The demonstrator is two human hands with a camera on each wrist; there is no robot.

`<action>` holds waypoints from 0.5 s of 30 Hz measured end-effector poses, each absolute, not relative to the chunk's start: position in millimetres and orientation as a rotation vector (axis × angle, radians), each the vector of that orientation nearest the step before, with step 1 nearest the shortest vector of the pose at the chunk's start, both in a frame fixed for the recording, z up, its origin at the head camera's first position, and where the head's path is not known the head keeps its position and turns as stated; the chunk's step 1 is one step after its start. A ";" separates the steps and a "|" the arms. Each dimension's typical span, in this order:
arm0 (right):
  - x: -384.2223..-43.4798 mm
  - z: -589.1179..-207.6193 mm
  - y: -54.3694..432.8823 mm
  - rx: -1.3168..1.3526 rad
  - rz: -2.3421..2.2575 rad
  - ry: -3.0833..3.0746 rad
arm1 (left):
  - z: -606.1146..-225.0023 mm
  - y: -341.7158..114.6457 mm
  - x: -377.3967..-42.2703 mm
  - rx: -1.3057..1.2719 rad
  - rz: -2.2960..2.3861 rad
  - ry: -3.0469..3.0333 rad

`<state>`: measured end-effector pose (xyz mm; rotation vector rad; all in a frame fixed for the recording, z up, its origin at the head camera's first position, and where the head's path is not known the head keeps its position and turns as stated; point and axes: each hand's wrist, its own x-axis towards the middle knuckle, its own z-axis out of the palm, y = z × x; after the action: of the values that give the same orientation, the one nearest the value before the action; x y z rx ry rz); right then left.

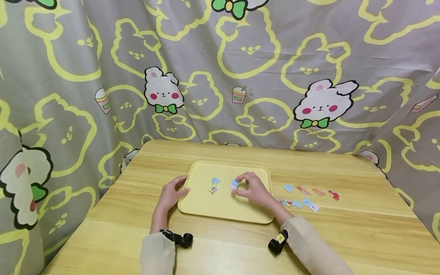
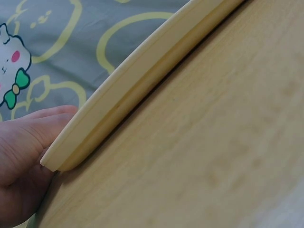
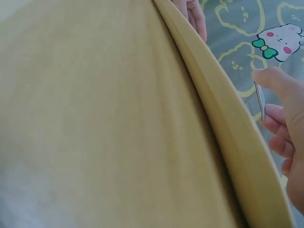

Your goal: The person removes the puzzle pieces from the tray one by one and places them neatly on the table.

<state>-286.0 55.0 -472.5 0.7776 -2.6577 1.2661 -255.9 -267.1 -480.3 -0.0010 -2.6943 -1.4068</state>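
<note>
A shallow yellow tray lies on the wooden table. Its left rim is held by my left hand, the thumb over the edge and the fingers along the outer side; the left wrist view shows this hand at the tray's corner. Above the right half of the tray, my right hand pinches a flat blue-and-pink puzzle piece between thumb and fingers. Edge-on, that thin piece appears in the right wrist view. Left of it, a few small joined or touching pieces lie on the tray.
Right of the tray, several loose pieces lie on the table, among them a blue one, an orange one and a red one. A patterned grey curtain hangs behind and to the left of the table.
</note>
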 end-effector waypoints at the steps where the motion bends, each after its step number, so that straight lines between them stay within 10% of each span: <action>1: -285.9 -472.9 55.3 0.778 1.277 -2.651 | -480.2 -267.2 -256.1 0.002 -1.410 -2.694; 15: -283.5 -471.9 58.8 0.748 1.341 -2.642 | -481.3 -267.1 -256.4 -0.006 -1.396 -2.698</action>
<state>-283.5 58.8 -471.9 0.7477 -2.6420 1.3413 -256.4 -267.1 -481.3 -0.0056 -2.6985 -1.3963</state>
